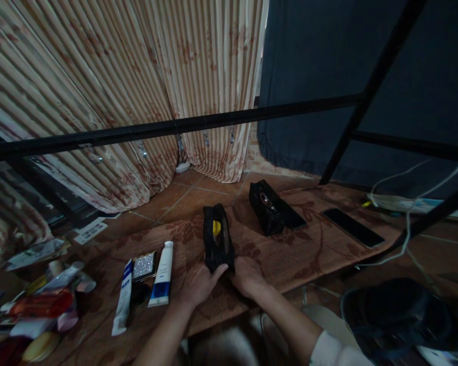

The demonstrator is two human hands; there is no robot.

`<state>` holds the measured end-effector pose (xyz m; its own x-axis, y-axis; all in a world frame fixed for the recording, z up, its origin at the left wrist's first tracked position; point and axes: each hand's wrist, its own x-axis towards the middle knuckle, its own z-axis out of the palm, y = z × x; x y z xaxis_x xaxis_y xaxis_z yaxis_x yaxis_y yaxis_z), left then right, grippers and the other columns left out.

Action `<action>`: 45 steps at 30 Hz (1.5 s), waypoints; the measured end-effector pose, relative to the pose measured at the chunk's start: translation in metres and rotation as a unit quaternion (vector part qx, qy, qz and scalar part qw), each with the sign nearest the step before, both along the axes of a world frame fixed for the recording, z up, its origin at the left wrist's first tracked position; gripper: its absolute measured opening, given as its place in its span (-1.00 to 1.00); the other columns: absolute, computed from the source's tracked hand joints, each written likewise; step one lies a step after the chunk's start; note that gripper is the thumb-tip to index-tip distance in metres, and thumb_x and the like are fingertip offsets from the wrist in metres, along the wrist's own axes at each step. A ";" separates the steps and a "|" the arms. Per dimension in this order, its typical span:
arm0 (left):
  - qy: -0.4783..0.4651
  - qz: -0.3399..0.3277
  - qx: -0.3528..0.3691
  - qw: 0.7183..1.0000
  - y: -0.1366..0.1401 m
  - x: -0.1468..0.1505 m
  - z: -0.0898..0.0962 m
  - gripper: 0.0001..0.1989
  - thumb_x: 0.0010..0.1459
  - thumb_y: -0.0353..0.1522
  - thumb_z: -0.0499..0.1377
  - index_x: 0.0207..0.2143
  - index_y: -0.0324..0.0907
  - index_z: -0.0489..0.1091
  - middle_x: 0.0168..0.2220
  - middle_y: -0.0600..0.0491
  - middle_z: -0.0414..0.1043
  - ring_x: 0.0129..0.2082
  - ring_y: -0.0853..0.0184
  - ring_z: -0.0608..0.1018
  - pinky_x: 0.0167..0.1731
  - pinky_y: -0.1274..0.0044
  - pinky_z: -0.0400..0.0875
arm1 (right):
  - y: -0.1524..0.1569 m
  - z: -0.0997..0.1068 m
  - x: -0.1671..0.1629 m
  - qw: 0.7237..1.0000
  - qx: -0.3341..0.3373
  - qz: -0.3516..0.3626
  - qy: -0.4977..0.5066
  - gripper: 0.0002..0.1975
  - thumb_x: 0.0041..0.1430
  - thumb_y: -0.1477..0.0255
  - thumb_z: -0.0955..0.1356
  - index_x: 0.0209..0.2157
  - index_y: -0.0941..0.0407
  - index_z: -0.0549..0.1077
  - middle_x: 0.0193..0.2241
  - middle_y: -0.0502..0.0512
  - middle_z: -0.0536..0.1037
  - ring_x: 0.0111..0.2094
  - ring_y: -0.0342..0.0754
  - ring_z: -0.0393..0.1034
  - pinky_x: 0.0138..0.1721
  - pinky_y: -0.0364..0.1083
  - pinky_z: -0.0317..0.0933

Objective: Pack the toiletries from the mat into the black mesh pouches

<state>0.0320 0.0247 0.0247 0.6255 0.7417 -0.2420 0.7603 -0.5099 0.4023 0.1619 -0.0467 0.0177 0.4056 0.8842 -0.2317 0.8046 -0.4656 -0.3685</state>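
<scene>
Two forearms (167,323) lead to the left hand (201,281) and right hand (247,277), equally near and both gripping the close end of a soft black pouch (209,244). It lies straight ahead on woven brown cloth (286,254), long axis pointing away, gaping around a smooth yellow thing (216,227); beyond hangs a pleated, striped curtain (209,61).

Dim, muted light falls brightest on the cream-striped floral fabric curtain (213,61) at upper left and centre, while the dark blue cloth panel (309,76) at upper right sinks into shadow. The black fabric pouch (211,252) near the centre loses detail in darkness; the lower corners look stretched and soft.
</scene>
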 end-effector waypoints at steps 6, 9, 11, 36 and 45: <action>0.022 0.007 0.010 1.000 0.000 0.001 0.002 -0.29 0.14 0.08 -0.24 -0.12 -0.22 0.44 -0.13 -0.18 0.48 -0.08 0.13 0.49 -0.16 0.48 0.29 | 0.002 -0.002 0.001 1.000 -0.006 -0.007 -0.002 -0.73 0.08 0.37 0.29 -0.29 0.24 0.52 -0.28 0.35 0.56 -0.19 0.12 0.46 -0.24 -0.08 0.25; 0.027 -0.001 0.016 1.000 0.000 0.001 0.002 -0.30 0.15 0.07 -0.25 -0.13 -0.22 0.44 -0.14 -0.18 0.49 -0.10 0.14 0.51 -0.18 0.49 0.30 | 0.002 -0.002 0.001 1.000 -0.007 -0.008 -0.001 -0.73 0.07 0.37 0.30 -0.28 0.23 0.52 -0.26 0.34 0.55 -0.18 0.10 0.45 -0.22 -0.09 0.24; 0.028 -0.006 0.019 0.999 0.001 0.001 0.001 -0.31 0.16 0.07 -0.25 -0.15 -0.22 0.45 -0.14 -0.18 0.49 -0.10 0.15 0.51 -0.19 0.50 0.30 | 0.001 -0.001 0.001 1.000 -0.007 -0.008 0.000 -0.74 0.06 0.36 0.30 -0.27 0.22 0.52 -0.25 0.33 0.55 -0.17 0.10 0.45 -0.21 -0.10 0.24; 0.008 -0.006 -0.002 1.000 0.008 -0.002 -0.011 -0.47 0.15 -0.02 -0.06 -0.11 -0.20 0.42 -0.17 -0.11 0.50 -0.14 0.22 0.52 -0.23 0.55 0.31 | 0.000 0.002 0.000 1.000 -0.009 -0.003 -0.003 -0.74 0.07 0.38 0.29 -0.27 0.22 0.52 -0.24 0.33 0.55 -0.16 0.08 0.45 -0.21 -0.11 0.25; 0.064 -0.019 0.028 0.997 0.003 0.001 -0.003 -0.66 0.14 -0.21 0.01 -0.23 -0.21 0.47 -0.20 -0.12 0.51 -0.17 0.22 0.53 -0.26 0.54 0.31 | 0.001 0.002 -0.001 1.000 -0.006 -0.003 -0.005 -0.77 0.04 0.43 0.32 -0.27 0.21 0.53 -0.26 0.31 0.56 -0.16 0.05 0.45 -0.18 -0.14 0.23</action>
<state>0.0326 0.0274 0.0217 0.6204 0.7326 -0.2802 0.7831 -0.5589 0.2726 0.1613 -0.0455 0.0196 0.4142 0.8786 -0.2376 0.8053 -0.4754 -0.3541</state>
